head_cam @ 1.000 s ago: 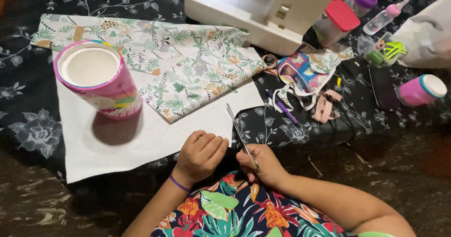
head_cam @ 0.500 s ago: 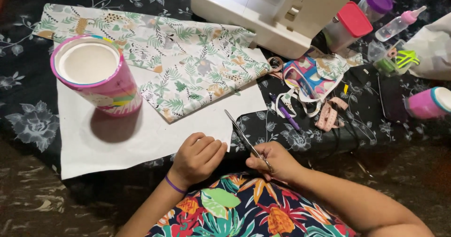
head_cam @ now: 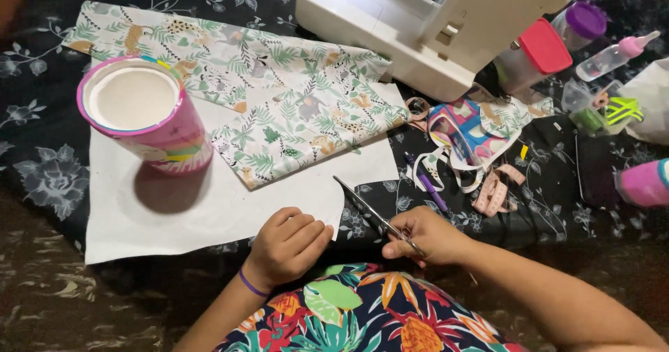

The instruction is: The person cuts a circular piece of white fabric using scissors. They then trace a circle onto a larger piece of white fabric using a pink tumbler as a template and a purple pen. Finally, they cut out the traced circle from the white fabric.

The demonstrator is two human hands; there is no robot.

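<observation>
1. Right hand (head_cam: 426, 235), lower centre of frame: closed around the handles of slim silver metal scissors (head_cam: 369, 212). The blades point up-left toward the right edge of the paper and look near closed, with the tips at or just beside that edge.
2. Left hand (head_cam: 289, 244), just left of it: fingers curled and pressing down on the lower right corner of the large white paper sheet (head_cam: 209, 205). It pins the sheet rather than gripping anything.
3. The sheet lies flat on the dark floral-print cloth (head_cam: 42, 178), lower left to centre. A pink cylindrical tin with a white lid (head_cam: 143, 118) stands on its upper left part, and a leaf-and-animal print fabric piece (head_cam: 279, 108) overlaps its top edge.
4. My read on the step: cutting the paper, early on. The curved right edge looks trimmed already; most of the sheet is uncut.
5. As I see it, the next move needs the blades opened and fed along the edge, with the left hand holding the sheet taut close to the cut line and its fingers clear of the blades.
6. Also in view: white sewing machine (head_cam: 432, 24) upper centre, pink measuring tape (head_cam: 495, 188) right of centre.
</observation>
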